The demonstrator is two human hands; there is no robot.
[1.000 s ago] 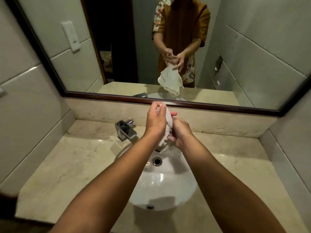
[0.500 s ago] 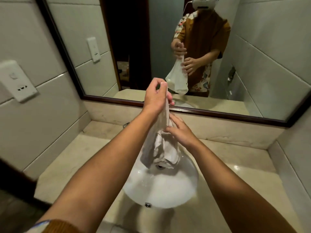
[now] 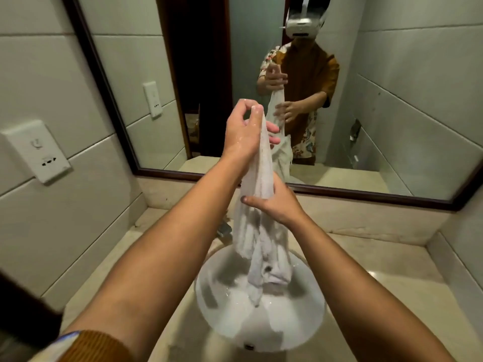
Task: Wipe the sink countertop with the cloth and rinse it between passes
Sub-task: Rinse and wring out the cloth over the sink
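1. A second ago I had the cloth balled between both hands low over the basin; now my left hand has lifted it high, pinching its top corner in closed fingertips.
2. My right hand is wrapped around the cloth's middle, fingers closed on it, so it hangs as a long strand with its tail just over the sink.
3. I judge this as squeezing out after a rinse; the countertop waits for the next pass.
4. No readable brand or writing; the wall outlet shows only symbols.
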